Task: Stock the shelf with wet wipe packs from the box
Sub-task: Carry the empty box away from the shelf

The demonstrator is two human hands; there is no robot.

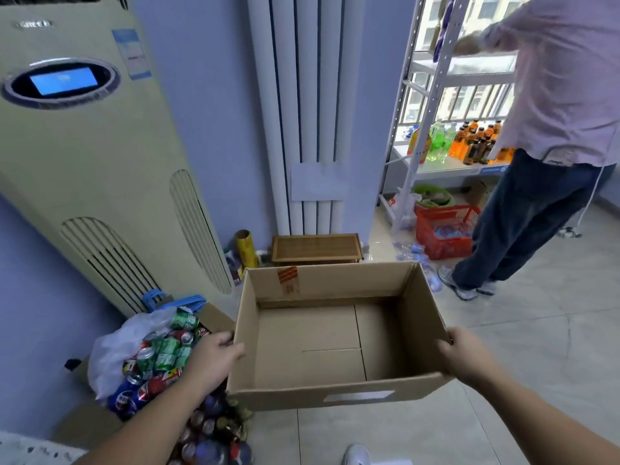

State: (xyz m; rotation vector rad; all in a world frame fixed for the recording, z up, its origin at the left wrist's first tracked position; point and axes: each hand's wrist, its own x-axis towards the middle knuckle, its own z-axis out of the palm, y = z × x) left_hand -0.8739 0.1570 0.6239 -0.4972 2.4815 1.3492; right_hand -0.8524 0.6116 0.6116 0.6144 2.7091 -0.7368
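Left hand [214, 352]: clamped on the rim of the left wall of the box [285, 396], at lower centre-left of the frame; its fingers are curled over the edge.
Right hand [464, 350]: the rim of the right wall is grasped, at lower centre-right.
Box: held between both hands above the tiled floor, open side up; its bare cardboard bottom is seen.
Cans [161, 360]: heaped in a clear bag at lower left, just beside the left hand.
Wooden stand [315, 248]: set on the floor beyond the box, against the radiator [308, 95].
Air conditioner [94, 162]: stood at upper left.
Shelf [446, 167]: placed at upper right by the window; bottles [469, 142] are lined up on it.
Red basket [443, 229]: set on the floor below the shelf.
Second person [563, 95]: seen at the shelf, at the right edge.
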